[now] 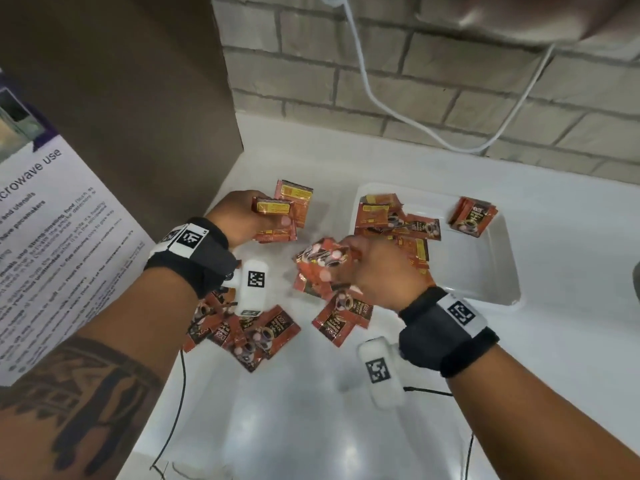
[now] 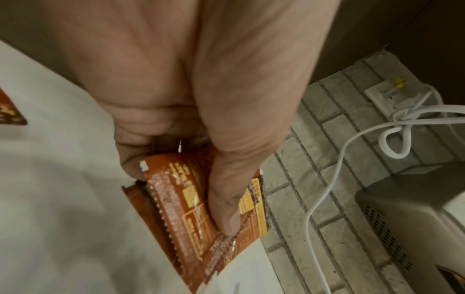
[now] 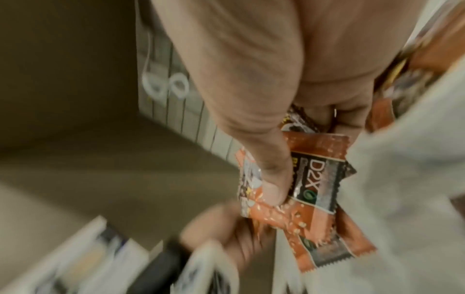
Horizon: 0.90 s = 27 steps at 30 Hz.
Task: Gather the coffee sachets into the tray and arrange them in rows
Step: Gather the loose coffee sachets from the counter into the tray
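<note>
Red-orange coffee sachets lie scattered on a white counter. My left hand (image 1: 258,220) grips a small stack of sachets (image 1: 281,206) back-side up, left of the tray; the left wrist view shows the thumb (image 2: 226,199) pressing that stack (image 2: 181,208). My right hand (image 1: 367,265) holds a bunch of sachets (image 1: 320,268) face up, just left of the tray's near-left corner; the right wrist view shows the bunch (image 3: 314,183) under the thumb. The white tray (image 1: 485,271) holds a loose heap of sachets (image 1: 391,216) at its left end and a small pile (image 1: 472,216) at the far right.
More sachets (image 1: 249,334) lie under my left wrist, and one (image 1: 343,320) near my right wrist. A brown cabinet side (image 1: 138,98) and a notice sheet (image 1: 52,237) stand on the left. White cables (image 1: 415,126) hang on the brick wall behind. A grey appliance (image 2: 415,208) stands to the right.
</note>
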Each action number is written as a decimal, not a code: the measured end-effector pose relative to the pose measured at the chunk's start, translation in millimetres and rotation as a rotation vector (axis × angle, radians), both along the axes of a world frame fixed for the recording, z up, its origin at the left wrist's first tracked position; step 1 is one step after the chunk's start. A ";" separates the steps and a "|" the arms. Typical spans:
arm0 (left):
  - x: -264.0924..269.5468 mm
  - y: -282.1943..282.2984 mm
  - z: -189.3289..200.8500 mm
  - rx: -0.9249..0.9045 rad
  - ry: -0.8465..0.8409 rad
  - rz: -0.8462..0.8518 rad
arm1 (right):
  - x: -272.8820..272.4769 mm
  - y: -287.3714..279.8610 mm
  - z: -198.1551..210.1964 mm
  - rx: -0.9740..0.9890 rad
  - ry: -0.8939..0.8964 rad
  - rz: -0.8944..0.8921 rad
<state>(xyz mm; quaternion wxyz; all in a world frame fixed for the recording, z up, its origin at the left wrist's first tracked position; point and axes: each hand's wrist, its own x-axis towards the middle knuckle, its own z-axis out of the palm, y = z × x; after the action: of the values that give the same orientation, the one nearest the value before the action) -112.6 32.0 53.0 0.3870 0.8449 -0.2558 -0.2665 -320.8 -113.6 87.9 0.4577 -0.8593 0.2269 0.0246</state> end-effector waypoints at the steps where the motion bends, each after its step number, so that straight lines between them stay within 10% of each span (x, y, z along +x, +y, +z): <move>1: -1.2 -3.7 1.8 -0.018 0.014 0.013 | -7.6 -18.3 9.0 0.025 -0.014 -0.052; 12: -67.2 -105.6 19.1 -0.106 0.082 -0.205 | -63.3 -150.5 -26.8 -0.450 0.524 -0.207; 27: -172.8 -207.4 -21.5 0.324 -0.314 -0.466 | -84.1 -168.4 -39.9 -0.201 0.454 -0.208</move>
<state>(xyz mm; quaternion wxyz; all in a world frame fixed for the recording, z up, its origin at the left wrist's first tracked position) -285.5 -175.5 31.5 0.1319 0.8449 -0.4532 -0.2518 -404.9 -282.0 48.0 0.3074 -0.8451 0.4121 0.1466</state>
